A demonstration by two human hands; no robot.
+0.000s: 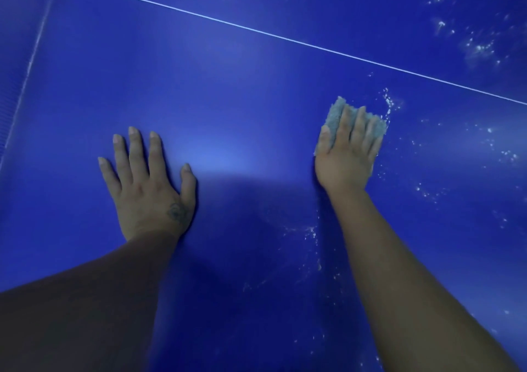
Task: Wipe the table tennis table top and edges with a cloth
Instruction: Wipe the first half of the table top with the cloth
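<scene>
Tabletop of deep blue fills the head view, crossed by a thin white line. The left hand lies flat on it, fingers spread, holding nothing. The right hand presses a pale grey cloth flat under its extended fingers, well right of the left. White specks dot the surface right of the cloth.

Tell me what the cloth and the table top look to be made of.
Cloth: looks like pale grey-blue terry or microfibre, with a nubby, fuzzy pile at its edges under the right hand.
Table top: hard, smooth board with a blue painted coating, semi-matte; it shows a soft light reflection and a thin white line.
</scene>
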